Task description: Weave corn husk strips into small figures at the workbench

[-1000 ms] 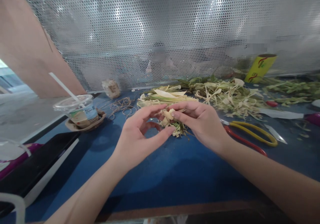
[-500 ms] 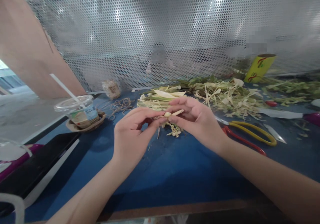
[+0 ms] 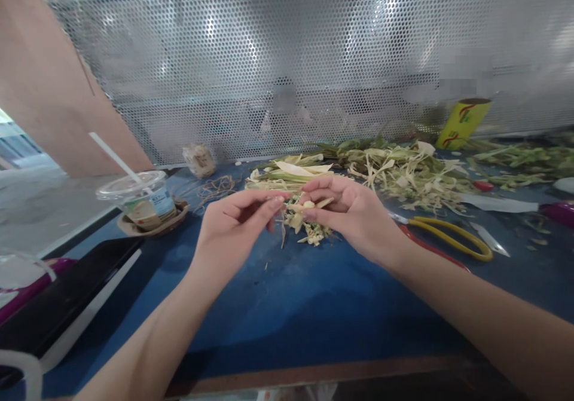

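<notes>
Above the middle of the blue table, my right hand point(image 3: 354, 216) pinches a small pale yellow folded strip of plant leaf point(image 3: 319, 205) between thumb and fingers. One stiff end of the strip points to the right. Just left of it, my left hand point(image 3: 242, 222) has thumb and forefinger pressed together; what lies between them, if anything, is too small to make out. The two hands are apart. Behind and below the fingertips sits a little heap of pale trimmed plant bits point(image 3: 314, 233). Farther back lies a bundle of pale leaf strips point(image 3: 291, 177).
At right lie scissors with yellow and red handles point(image 3: 452, 233), a knife point(image 3: 502, 202) and a larger plant pile point(image 3: 403, 171). A yellow tube point(image 3: 464, 125) stands behind. On the left are a drink cup point(image 3: 146, 201), tangled twine point(image 3: 217, 189) and a black phone-like slab point(image 3: 67, 305). A perforated metal screen point(image 3: 287, 60) closes the back.
My left hand has drawn away to the left from the pale strip, opening a gap between the hands. The strip stays in my right hand, which has barely moved.
</notes>
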`<state>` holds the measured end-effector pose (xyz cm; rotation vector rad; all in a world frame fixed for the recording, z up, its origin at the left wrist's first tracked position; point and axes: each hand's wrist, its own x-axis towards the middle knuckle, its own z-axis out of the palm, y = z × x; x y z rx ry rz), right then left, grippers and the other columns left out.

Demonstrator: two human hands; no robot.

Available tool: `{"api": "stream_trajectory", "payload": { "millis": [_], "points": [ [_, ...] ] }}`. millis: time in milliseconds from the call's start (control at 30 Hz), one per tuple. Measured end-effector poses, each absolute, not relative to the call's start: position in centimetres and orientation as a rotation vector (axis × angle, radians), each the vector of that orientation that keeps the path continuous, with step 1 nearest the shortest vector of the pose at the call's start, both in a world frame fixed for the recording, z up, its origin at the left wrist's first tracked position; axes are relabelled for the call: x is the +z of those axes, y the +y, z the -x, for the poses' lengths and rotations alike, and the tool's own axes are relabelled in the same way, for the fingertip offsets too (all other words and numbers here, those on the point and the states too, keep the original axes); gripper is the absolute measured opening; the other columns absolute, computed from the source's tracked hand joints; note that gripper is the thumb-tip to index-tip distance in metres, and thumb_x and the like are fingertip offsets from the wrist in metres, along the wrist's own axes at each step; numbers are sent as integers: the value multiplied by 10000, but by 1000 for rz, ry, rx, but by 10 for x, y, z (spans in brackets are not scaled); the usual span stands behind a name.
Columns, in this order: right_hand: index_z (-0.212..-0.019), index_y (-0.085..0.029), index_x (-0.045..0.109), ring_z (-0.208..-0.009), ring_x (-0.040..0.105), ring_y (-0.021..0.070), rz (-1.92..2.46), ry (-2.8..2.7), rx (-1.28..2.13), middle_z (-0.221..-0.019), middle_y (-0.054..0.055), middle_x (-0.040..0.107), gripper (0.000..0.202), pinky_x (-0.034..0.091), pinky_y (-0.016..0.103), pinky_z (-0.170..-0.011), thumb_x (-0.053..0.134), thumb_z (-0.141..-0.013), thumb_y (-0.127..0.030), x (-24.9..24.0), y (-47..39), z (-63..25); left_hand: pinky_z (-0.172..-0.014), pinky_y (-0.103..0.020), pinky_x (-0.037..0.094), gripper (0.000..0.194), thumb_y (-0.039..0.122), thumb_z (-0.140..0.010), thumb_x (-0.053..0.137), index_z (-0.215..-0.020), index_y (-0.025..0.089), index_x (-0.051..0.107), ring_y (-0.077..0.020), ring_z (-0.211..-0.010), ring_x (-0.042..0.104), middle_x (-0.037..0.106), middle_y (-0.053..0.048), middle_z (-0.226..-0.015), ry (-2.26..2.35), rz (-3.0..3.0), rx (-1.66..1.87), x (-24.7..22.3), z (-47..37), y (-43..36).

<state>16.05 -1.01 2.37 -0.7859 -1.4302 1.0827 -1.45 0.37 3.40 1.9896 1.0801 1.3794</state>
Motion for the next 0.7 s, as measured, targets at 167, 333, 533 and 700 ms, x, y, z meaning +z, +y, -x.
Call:
{"api": "stream_trajectory", "payload": {
  "millis": [167, 333, 533, 700],
  "points": [
    [-883, -172, 573, -711, 570, 82, 718, -1312, 1189, -787, -6, 590, 259, 482, 217, -690, 698, -659, -203, 19, -5, -162, -627, -246, 498, 206, 283, -759, 571, -919, 206, 676, -151, -764, 601, 657, -47, -878, 1114, -2203, 1201, 31, 17, 5],
    [-907, -174, 523, -661, 576, 83, 699, -1231, 1300, -737, -19, 597, 317, 471, 226, -657, 702, -644, -174, 18, -6, -157, -808, -305, 487, 295, 275, -734, 615, -1025, 246, 645, -189, -996, 552, 611, -48, -1073, 949, -2170, 1323, 24, 9, 0],
    [-858, -195, 413, -633, 589, 93, 732, -1220, 1187, -729, -30, 613, 378, 465, 261, -661, 710, -625, -180, 17, -8, -150, -798, -312, 490, 145, 283, -698, 658, -817, 220, 711, -181, -900, 595, 669, -39, -944, 959, -1871, 1410, 15, -3, -1],
    [-819, -211, 340, -681, 614, 129, 763, -1276, 1179, -767, -8, 637, 450, 462, 266, -630, 732, -597, -213, 20, -11, -151, -686, -264, 486, 105, 252, -669, 689, -770, 247, 716, -142, -798, 577, 637, -23, -838, 945, -1947, 1507, 14, -1, 0]
  ]
}}
